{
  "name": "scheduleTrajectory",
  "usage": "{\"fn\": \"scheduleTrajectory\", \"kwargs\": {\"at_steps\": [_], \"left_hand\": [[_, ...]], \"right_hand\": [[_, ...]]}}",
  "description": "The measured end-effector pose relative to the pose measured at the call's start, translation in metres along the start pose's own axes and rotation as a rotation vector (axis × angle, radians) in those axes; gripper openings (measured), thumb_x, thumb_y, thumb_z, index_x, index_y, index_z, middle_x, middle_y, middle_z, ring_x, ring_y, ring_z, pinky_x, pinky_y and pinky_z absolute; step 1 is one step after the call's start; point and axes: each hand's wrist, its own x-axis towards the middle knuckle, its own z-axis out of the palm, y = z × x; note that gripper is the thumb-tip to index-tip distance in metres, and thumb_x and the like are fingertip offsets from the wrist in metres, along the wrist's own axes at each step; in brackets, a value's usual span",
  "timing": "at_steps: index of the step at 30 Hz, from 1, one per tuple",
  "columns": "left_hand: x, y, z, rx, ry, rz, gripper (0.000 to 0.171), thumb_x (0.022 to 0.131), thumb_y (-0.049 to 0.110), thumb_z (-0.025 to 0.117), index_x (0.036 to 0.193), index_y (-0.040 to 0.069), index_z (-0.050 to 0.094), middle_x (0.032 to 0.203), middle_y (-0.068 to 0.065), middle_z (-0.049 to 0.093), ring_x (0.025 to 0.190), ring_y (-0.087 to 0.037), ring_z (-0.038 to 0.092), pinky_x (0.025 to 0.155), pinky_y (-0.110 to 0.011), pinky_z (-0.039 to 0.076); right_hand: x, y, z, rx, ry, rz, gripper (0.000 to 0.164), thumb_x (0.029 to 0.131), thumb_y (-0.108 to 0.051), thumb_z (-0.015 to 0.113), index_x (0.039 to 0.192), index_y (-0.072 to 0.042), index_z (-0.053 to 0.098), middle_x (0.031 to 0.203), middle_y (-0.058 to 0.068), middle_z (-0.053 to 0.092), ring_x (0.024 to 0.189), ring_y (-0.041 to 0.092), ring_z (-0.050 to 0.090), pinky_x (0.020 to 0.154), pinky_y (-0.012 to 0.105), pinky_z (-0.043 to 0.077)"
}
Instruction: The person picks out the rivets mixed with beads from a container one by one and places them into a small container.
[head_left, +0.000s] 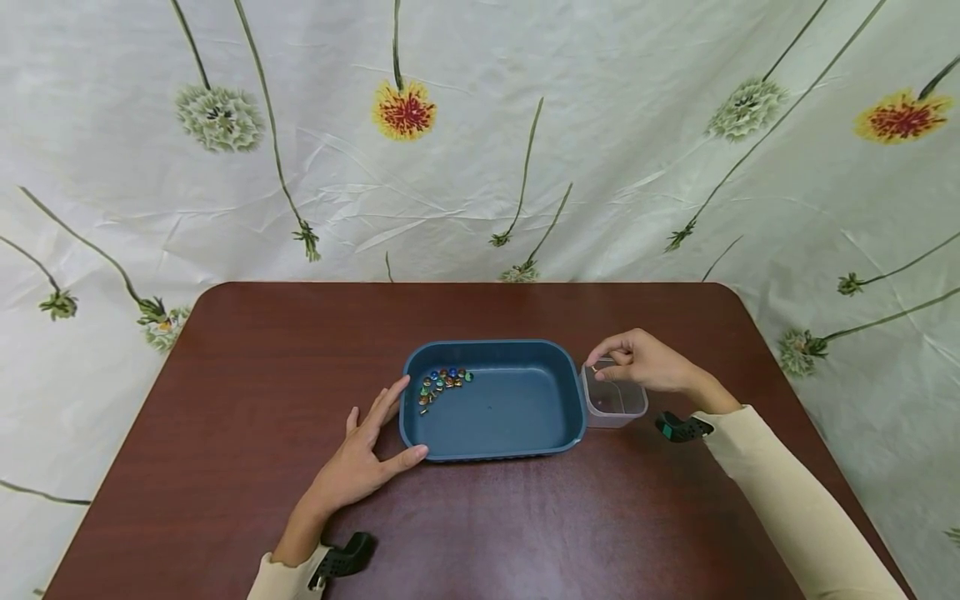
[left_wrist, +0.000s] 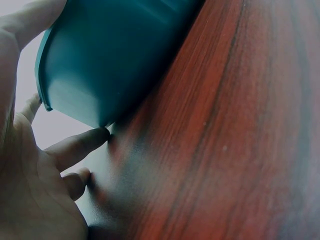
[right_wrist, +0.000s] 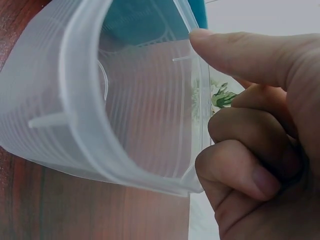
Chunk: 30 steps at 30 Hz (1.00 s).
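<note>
A blue rectangular tray (head_left: 510, 417) lies on the table, with several small shiny glass beads (head_left: 442, 381) in blue, green and amber grouped at its left end. My left hand (head_left: 363, 462) rests against the tray's left end, fingers spread and thumb at the front corner; the left wrist view shows fingertips at the tray's outer wall (left_wrist: 100, 65). A clear plastic container (head_left: 617, 419) stands right beside the tray's right end. Over its rim, my right hand (head_left: 648, 362) pinches a tiny shiny bead (head_left: 594, 368) between thumb and forefinger. In the right wrist view the other fingers (right_wrist: 250, 135) are curled.
The dark red-brown wooden table (head_left: 487, 525) has rounded far corners. Behind it hangs a white cloth (head_left: 465, 167) with a flower print. Each wrist wears a black band (head_left: 348, 557) below a cream sleeve (head_left: 795, 500).
</note>
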Motion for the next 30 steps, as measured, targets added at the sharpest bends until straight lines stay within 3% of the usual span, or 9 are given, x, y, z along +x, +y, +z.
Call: {"fn": "scheduleTrajectory", "kwargs": {"at_steps": [6, 13, 30], "left_hand": [[-0.0006, 0.0004, -0.0007, -0.001, -0.005, -0.008, 0.094, 0.090, 0.035, 0.076, 0.162, 0.030, 0.016, 0.158, -0.012, 0.040, 0.154, -0.043, 0.009, 0.111, -0.075, -0.009], [-0.0009, -0.0006, -0.0011, 0.003, -0.005, -0.003, 0.093, 0.090, 0.035, 0.075, 0.162, 0.033, 0.015, 0.158, -0.013, 0.041, 0.154, -0.043, 0.009, 0.110, -0.076, -0.009], [-0.0017, 0.0032, -0.0019, -0.007, -0.014, -0.016, 0.095, 0.089, 0.035, 0.077, 0.162, 0.034, 0.015, 0.158, -0.010, 0.040, 0.155, -0.039, 0.008, 0.112, -0.073, -0.009]], "right_hand": [[0.0004, -0.0004, 0.0006, 0.012, -0.003, -0.003, 0.020, 0.090, -0.008, 0.075, 0.110, -0.003, 0.074, 0.055, -0.005, 0.023, 0.045, 0.006, 0.025, 0.057, 0.023, 0.042], [0.0005, -0.0007, 0.0002, 0.005, 0.006, -0.005, 0.020, 0.089, -0.008, 0.076, 0.109, -0.004, 0.075, 0.055, -0.006, 0.023, 0.045, 0.006, 0.023, 0.052, 0.024, 0.034], [0.0022, -0.0052, -0.0004, 0.023, -0.001, -0.026, 0.019, 0.091, -0.009, 0.074, 0.109, -0.004, 0.074, 0.056, -0.005, 0.023, 0.048, 0.006, 0.021, 0.053, 0.023, 0.032]]}}
